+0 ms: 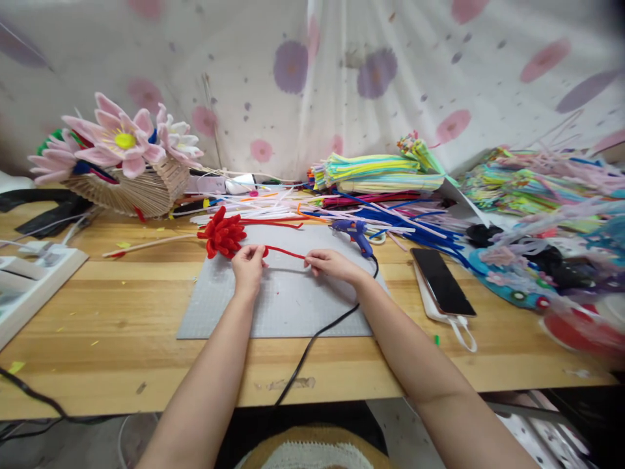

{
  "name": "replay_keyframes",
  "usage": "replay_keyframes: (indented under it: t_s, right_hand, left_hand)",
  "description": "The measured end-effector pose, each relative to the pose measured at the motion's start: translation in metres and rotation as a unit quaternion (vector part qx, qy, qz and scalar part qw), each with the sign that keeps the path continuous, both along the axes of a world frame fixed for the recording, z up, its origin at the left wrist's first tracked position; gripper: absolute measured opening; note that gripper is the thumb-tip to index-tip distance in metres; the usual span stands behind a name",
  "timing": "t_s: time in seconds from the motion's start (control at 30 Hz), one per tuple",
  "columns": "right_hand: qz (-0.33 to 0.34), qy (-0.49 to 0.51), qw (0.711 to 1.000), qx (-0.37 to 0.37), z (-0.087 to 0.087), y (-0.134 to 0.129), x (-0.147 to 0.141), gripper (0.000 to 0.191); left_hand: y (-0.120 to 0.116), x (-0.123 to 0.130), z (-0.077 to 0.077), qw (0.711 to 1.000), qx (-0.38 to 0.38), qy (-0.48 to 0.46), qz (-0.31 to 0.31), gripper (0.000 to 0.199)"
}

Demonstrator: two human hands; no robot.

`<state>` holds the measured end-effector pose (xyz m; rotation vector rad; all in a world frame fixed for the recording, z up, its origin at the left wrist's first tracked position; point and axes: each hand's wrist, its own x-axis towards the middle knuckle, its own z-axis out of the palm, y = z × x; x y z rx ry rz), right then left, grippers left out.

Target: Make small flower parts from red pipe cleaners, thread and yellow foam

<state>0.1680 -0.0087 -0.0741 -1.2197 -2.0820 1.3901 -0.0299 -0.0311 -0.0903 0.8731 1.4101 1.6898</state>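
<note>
Between my two hands, a thin red pipe cleaner stretches above a grey cutting mat. My left hand pinches its left end, beside a fluffy red flower made of looped pipe cleaners. The right end is pinched by the fingertips of my right hand. More red pipe cleaners lie behind my left hand at the mat's back edge. A blue glue gun rests at the mat's back right, its black cord running forward under my right forearm.
A phone lies on a white power bank at the right. Bundles of coloured pipe cleaners fill the back and right. Pink flowers stand in a wooden-stick basket at back left. A white power strip sits at far left.
</note>
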Motion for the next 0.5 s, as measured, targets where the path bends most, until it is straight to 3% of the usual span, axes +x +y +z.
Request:
replay_keyframes:
  t_s: [0.1,0.27,0.37,0.5]
  right_hand:
    - [0.002,-0.082,0.996,-0.038,0.012,0.000,0.043,0.033]
    - [-0.115,-0.194,0.971,-0.074,0.027,0.003,0.122,0.022]
    - [-0.225,-0.241,0.944,-0.006,0.025,0.017,0.149,0.016]
    - [-0.241,-0.330,0.905,0.114,0.013,0.044,0.151,0.022]
  left_hand:
    - [0.003,-0.005,0.002,0.999,0.003,-0.037,0.013,0.016]
    - [0.006,-0.003,0.003,0.988,0.000,-0.151,-0.003,0.022]
    - [0.005,0.000,0.006,0.969,-0.002,-0.238,-0.069,0.027]
    - [0.004,0.001,0.008,0.946,-0.020,-0.304,-0.114,0.029]
